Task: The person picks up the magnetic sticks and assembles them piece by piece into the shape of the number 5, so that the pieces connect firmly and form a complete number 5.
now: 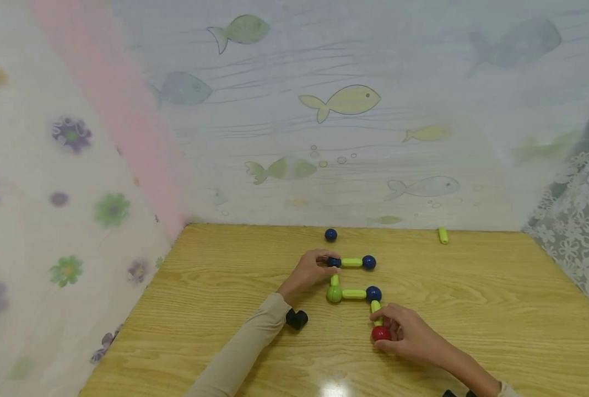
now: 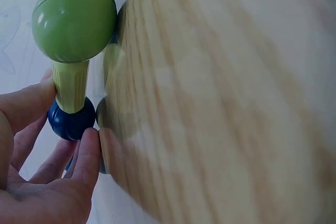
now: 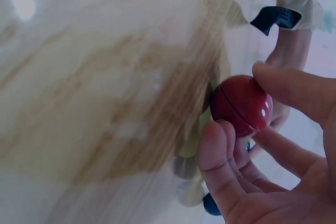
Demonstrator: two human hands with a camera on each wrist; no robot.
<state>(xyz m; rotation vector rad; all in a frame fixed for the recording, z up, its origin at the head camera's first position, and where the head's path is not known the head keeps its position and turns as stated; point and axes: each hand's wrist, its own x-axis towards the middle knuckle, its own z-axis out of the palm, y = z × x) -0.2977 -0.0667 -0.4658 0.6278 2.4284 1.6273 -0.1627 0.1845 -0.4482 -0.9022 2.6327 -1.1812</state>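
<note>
On the wooden table lies a chain of coloured balls joined by yellow-green rods. My left hand (image 1: 314, 269) grips a dark blue ball (image 2: 71, 124) at one of its bends, thumb beside the rod (image 2: 71, 85) that joins this ball to a green ball (image 1: 334, 295). Another rod (image 1: 352, 262) runs from the gripped ball to a blue ball (image 1: 369, 262). From the green ball a rod (image 1: 355, 294) leads to a further blue ball (image 1: 373, 294). My right hand (image 1: 413, 333) holds the red ball (image 3: 241, 103) at the near end, its fingers also over the short rod (image 1: 376, 307) above it.
A loose blue ball (image 1: 331, 235) sits near the table's back edge. Further right there lies a loose yellow-green rod (image 1: 443, 236). Beside my left forearm shows a black object (image 1: 297, 320), and a fish-patterned curtain (image 1: 274, 110) hangs behind the table (image 1: 225, 298).
</note>
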